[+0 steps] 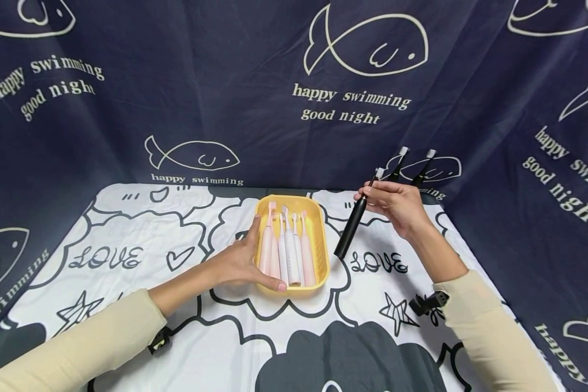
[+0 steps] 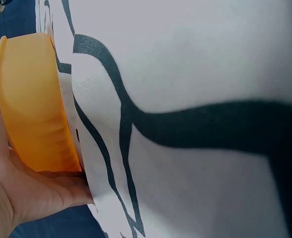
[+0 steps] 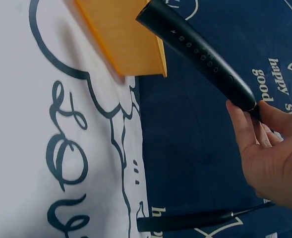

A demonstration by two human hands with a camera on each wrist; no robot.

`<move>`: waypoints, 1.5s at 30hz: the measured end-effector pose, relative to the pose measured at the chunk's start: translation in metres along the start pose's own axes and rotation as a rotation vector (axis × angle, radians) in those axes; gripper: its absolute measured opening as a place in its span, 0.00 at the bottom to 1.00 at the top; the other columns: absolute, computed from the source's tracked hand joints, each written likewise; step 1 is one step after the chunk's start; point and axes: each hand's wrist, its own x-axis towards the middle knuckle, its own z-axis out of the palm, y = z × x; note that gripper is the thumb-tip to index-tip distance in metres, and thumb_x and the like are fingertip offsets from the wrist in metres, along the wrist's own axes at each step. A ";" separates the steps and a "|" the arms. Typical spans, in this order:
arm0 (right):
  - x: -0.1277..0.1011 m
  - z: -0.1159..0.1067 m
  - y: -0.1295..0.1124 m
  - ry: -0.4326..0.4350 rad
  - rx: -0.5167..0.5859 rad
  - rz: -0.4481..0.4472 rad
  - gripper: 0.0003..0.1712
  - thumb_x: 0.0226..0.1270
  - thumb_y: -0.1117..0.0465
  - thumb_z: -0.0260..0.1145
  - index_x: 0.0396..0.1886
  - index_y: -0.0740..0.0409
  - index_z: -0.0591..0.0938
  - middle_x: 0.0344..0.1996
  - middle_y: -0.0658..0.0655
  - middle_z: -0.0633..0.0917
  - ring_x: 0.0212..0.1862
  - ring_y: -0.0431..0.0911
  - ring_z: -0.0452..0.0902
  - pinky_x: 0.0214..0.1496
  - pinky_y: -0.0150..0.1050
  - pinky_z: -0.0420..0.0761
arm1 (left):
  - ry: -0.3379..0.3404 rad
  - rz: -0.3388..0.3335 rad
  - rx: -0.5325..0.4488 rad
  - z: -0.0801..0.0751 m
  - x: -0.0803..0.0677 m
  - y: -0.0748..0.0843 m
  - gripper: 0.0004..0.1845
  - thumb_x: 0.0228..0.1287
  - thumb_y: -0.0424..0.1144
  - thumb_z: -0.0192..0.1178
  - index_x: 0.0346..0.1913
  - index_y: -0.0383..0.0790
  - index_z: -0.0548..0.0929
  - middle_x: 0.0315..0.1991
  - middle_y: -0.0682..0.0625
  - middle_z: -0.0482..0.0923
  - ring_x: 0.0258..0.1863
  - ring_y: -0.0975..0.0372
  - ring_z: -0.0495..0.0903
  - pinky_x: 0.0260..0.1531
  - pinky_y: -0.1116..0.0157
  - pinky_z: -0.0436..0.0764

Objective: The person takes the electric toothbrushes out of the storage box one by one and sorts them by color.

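Note:
A yellow tray (image 1: 322,239) sits mid-table with several pink and white electric toothbrushes (image 1: 289,250) lying side by side in it. My left hand (image 1: 235,264) grips the tray's near left corner, fingers along the side and thumb across the front edge. The left wrist view shows the palm (image 2: 27,193) cupping the tray wall (image 2: 31,109). My right hand (image 1: 397,204) pinches a black electric toothbrush (image 1: 351,228) by its neck and holds it tilted above the cloth, right of the tray. In the right wrist view, the black handle (image 3: 200,57) points toward the tray (image 3: 121,39).
Two more black toothbrushes (image 1: 397,163) (image 1: 423,166) lie behind my right hand by the backdrop; one shows in the right wrist view (image 3: 195,220). A white cloth with black cartoon prints (image 1: 127,261) covers the table. Dark blue fish-print fabric (image 1: 294,98) walls in the back and sides.

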 end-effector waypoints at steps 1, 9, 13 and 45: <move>0.000 -0.001 0.000 -0.003 -0.004 -0.003 0.05 0.77 0.72 0.76 0.44 0.60 0.93 0.38 0.53 0.98 0.44 0.44 0.98 0.51 0.38 0.94 | -0.003 -0.001 -0.004 0.000 0.000 0.000 0.98 0.35 0.73 0.91 0.93 0.47 0.26 0.91 0.31 0.54 0.88 0.40 0.64 0.86 0.40 0.67; -0.003 -0.011 0.000 -0.022 -0.023 -0.041 0.05 0.76 0.71 0.77 0.47 0.64 0.93 0.39 0.53 0.98 0.45 0.45 0.98 0.51 0.37 0.94 | -0.005 -0.003 -0.006 0.001 0.000 0.000 0.98 0.35 0.73 0.91 0.93 0.48 0.26 0.91 0.31 0.56 0.87 0.41 0.66 0.85 0.41 0.68; -0.002 -0.015 0.000 -0.040 -0.014 -0.073 0.06 0.76 0.72 0.76 0.49 0.67 0.93 0.40 0.54 0.98 0.45 0.46 0.98 0.53 0.39 0.94 | -0.006 -0.004 -0.001 0.000 0.000 0.000 0.98 0.35 0.74 0.90 0.93 0.48 0.26 0.90 0.31 0.57 0.87 0.41 0.66 0.85 0.40 0.69; 0.001 -0.061 0.001 0.101 -0.061 -0.157 0.07 0.73 0.74 0.78 0.48 0.65 0.93 0.38 0.51 0.98 0.42 0.41 0.97 0.46 0.32 0.93 | -0.002 0.006 0.009 -0.001 0.000 -0.002 0.98 0.35 0.74 0.90 0.93 0.48 0.25 0.90 0.31 0.57 0.87 0.40 0.65 0.84 0.40 0.70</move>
